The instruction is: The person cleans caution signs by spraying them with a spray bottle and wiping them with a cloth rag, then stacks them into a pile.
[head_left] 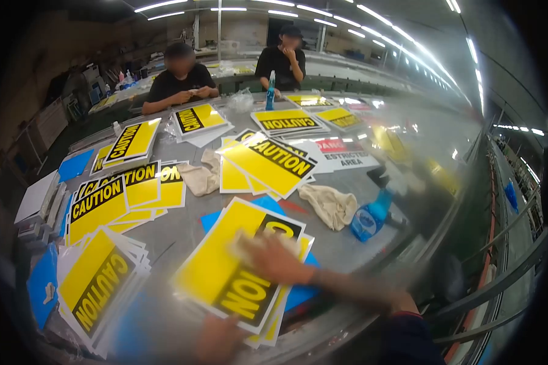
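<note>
Right hand (275,258), blurred, lies over a pale fabric cloth (241,244) on the topmost yellow-and-black rectangular CAUTION sign (206,261) of a stack (279,315) on the grey counter (173,234); left hand (219,339) is at its near edge. Whether either hand's fingers are spread or pinching, I cannot tell.

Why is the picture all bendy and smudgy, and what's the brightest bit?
Head view: the corners are black and the row of lights curves, probably from a very wide lens; those lights are the brightest bit; haze washes out the yellow sign on the right; the right hand, left hand and cloth are blurry.
</note>
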